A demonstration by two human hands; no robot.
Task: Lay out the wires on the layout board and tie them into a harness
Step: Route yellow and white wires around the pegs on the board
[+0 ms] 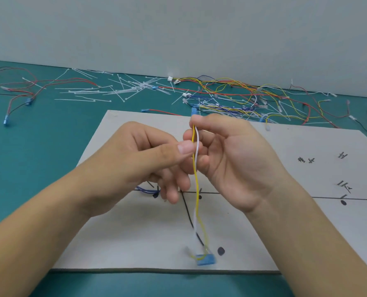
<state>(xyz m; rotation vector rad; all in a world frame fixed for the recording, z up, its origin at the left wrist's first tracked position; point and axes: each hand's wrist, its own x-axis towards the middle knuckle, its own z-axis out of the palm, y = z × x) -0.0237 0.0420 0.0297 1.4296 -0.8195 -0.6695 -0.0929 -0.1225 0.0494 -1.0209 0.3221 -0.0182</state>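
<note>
Overall, a teal table (pixel 39 168) is backed by a grey wall (pixel 178 28). Red wires (pixel 17 86), ties (pixel 118 88) and a tangle (pixel 242 97) are strewn behind the board (pixel 285 221). Above the board, a yellow-and-white wire pair (pixel 196 179) is pinched by the left hand (pixel 148 159) and, higher, by the right hand (pixel 232 159). The pair's blue end (pixel 206 259) is blurred; the board's right edge is cut off.

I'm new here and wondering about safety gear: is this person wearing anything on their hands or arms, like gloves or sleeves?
No. The left hand and right hand are bare: no gloves, rings or tape show. The left forearm and right forearm are bare too, with no sleeve, watch or wristband in view. The one thumbnail that shows is short and unpainted.
</note>
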